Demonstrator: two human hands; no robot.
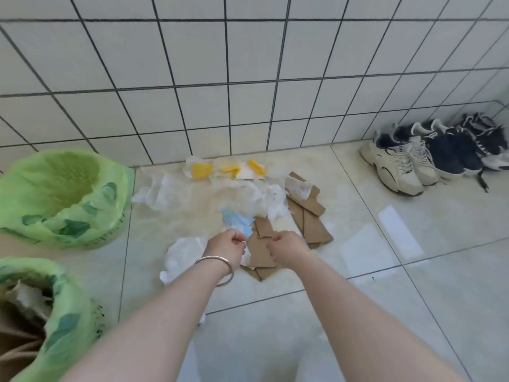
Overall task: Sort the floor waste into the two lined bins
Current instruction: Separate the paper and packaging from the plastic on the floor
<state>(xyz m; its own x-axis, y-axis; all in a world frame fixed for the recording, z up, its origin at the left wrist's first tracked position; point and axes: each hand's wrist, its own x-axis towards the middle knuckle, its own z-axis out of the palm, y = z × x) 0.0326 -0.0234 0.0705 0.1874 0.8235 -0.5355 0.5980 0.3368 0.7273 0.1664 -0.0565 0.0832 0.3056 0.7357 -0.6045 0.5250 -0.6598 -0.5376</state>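
Head view: at seven o'clock, nearest the camera, stands the near lined bin (pixel 55 321), its green liner folded over the rim and brown cardboard and pale paper already inside. Both bare forearms reach up from the bottom edge toward the middle of the floor (pixel 358 312). The left hand (pixel 227 246), with a silver bangle (pixel 220 270) at the wrist, has its fingers (pixel 239 239) curled together; they seem to pinch the edge of a pale blue plastic scrap (pixel 237 220), though the contact is too small to tell for certain. The right hand (pixel 287 248) is curled as well, its fingers at the edge of a brown cardboard piece (pixel 261 253) that lies between the two hands; whether it truly grips the piece I cannot tell. Just at nine o'clock of the left hand lies crumpled white paper (pixel 184 255). Beyond the hands, toward twelve o'clock, the waste spreads out: more cardboard strips (pixel 311 216) at one o'clock, clear crumpled plastic film (pixel 253 198) in the middle, another white wad (pixel 159 193) at eleven o'clock, and yellow-and-white wrappers (pixel 220 169) against the tiled wall (pixel 248 78). At ten o'clock sits the far lined bin (pixel 63 197), its green liner open. At two o'clock, in the corner, white and navy trainers (pixel 429 155) rest side by side.
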